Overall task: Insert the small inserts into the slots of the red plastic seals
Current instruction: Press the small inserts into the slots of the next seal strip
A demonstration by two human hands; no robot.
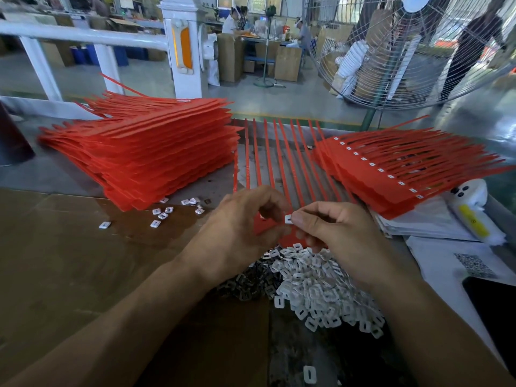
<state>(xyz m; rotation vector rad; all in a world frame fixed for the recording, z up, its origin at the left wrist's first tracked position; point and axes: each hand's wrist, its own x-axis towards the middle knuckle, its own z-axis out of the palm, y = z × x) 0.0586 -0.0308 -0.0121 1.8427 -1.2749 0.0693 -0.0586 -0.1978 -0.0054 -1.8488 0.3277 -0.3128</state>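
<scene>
Your right hand (335,227) pinches 1 small white insert (288,219) between thumb and forefinger, its other fingers loosely curled. Your left hand (237,227) has its fingers curled down onto the head end of the red seal sheet (279,163) lying in front of you, steadying it just beside the insert; whether it pinches the sheet or only presses it is hard to tell. The insert sits right at the sheet's head strip, where the slots should be, though your fingers hide them.

The insert looks light, rigid and smooth, so it will probably slip or flick away if squeezed off-centre; hold it by its 2 flat faces and leave the leading edge free. The sheet looks thin and springy, with long straps that flex, so keep pressure close to the slot you are filling.

The loose pile of inserts (321,289) lies directly under your wrists, touching the sheet's near edge, so refills are close. Room is tight sideways: the unfilled stack (145,152) stands to the left and the finished stack (391,174), with white inserts showing along its edge, to the right. The straps reach to the counter (55,261)'s far edge.
</scene>
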